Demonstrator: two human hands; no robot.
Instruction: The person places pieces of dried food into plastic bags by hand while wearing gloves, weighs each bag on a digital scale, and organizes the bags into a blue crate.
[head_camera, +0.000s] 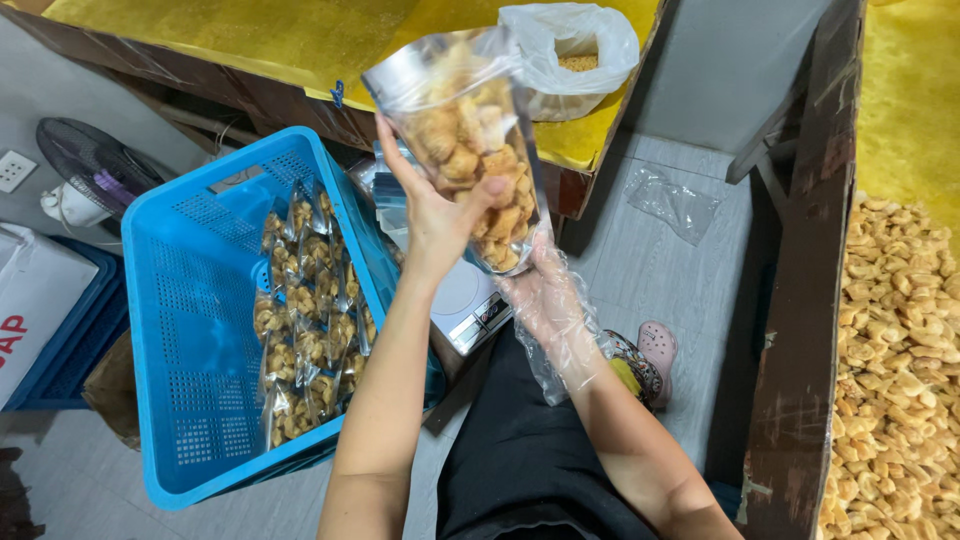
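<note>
A clear plastic pouch (470, 140) filled with golden fried snack pieces is held up in front of me. My left hand (432, 215) is bare and grips the pouch from the left, thumb across its front. My right hand (548, 295), inside a loose clear plastic glove, supports the pouch's bottom edge from below. Under the pouch sits a small digital scale (468, 305) with a round white platform.
A blue plastic crate (190, 300) at my left holds several filled snack pouches (305, 320). A gold-covered table (300, 35) carries a white plastic bag (575, 55). Loose snack pieces (900, 370) lie heaped at the right behind a dark wooden board (805, 300). A fan (90, 165) stands far left.
</note>
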